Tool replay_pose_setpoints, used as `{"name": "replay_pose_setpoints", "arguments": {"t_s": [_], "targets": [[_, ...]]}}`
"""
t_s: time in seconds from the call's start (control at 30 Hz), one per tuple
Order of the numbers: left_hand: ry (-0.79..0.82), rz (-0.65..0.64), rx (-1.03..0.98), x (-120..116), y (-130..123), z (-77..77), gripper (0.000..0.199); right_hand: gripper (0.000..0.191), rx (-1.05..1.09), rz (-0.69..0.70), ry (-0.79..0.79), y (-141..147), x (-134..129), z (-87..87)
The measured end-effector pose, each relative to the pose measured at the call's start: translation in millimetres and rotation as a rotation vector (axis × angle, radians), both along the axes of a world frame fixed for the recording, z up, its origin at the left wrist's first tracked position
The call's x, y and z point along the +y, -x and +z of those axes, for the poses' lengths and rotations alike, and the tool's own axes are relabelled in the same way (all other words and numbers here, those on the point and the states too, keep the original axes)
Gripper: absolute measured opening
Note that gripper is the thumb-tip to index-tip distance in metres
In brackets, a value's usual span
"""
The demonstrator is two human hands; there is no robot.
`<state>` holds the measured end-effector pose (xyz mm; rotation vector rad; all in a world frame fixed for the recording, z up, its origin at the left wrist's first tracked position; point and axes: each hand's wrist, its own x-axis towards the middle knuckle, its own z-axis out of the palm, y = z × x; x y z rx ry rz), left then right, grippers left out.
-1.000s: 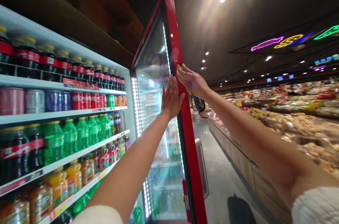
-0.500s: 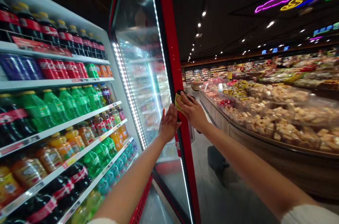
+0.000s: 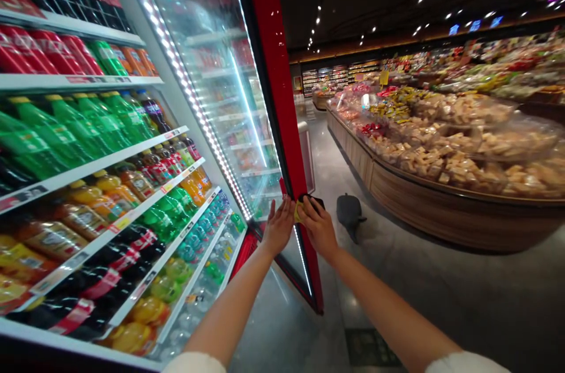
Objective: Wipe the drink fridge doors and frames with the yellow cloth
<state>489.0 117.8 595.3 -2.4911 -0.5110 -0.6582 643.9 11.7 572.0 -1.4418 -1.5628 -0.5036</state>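
Both hands lower on the red door edge, yellow-and-black cloth at centre

Left hand and right hand have slid down the tall glass door with a red frame, now below its small red handle-like piece. View tilts lower too; more floor shows.

Right hand: fingers bent over a soft-looking yellow-and-black cloth, clasping it against the red edge, centre of picture. Thumb hidden. Left hand: palm flat, fingers stretched, on the door's glass side just beside the cloth; grasping nothing visible, probably bracing.

Step, by the look of it: wiping down the door edge, lower stretch. Red edge runs on beneath the hands to the lower centre, so the next move likely calls for a longer downward reach, cloth kept flat, left palm steadying the door against swing.

Around: white shelves of bottled and canned drinks across the left half; wood-sided curved display bin of packaged goods at right.
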Motion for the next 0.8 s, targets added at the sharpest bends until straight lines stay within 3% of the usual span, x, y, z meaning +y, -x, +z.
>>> {"name": "replay_pose_setpoints", "arguments": {"t_s": [0.33, 0.43, 0.53, 0.7, 0.8], "targets": [[0.014, -0.002, -0.051, -4, -14, 2.9, 0.061, 0.049, 0.08, 0.012, -0.08, -10, 12, -4.9], [0.023, -0.019, -0.069, -1, -27, 6.0, 0.064, 0.053, 0.151, -0.003, -0.12, -20, 21, 9.2], [0.053, -0.031, -0.079, 3, -42, 10.2, 0.068, 0.059, 0.242, -0.04, -0.177, -34, 37, 49.7], [0.085, -0.118, -0.102, 15, -67, 15.3, 0.074, 0.061, 0.235, -0.078, -0.297, -68, 65, 144.2], [0.096, -0.187, -0.104, 27, -77, 20.8, 0.074, 0.057, 0.208, -0.14, -0.375, -88, 78, 179.8]]}}
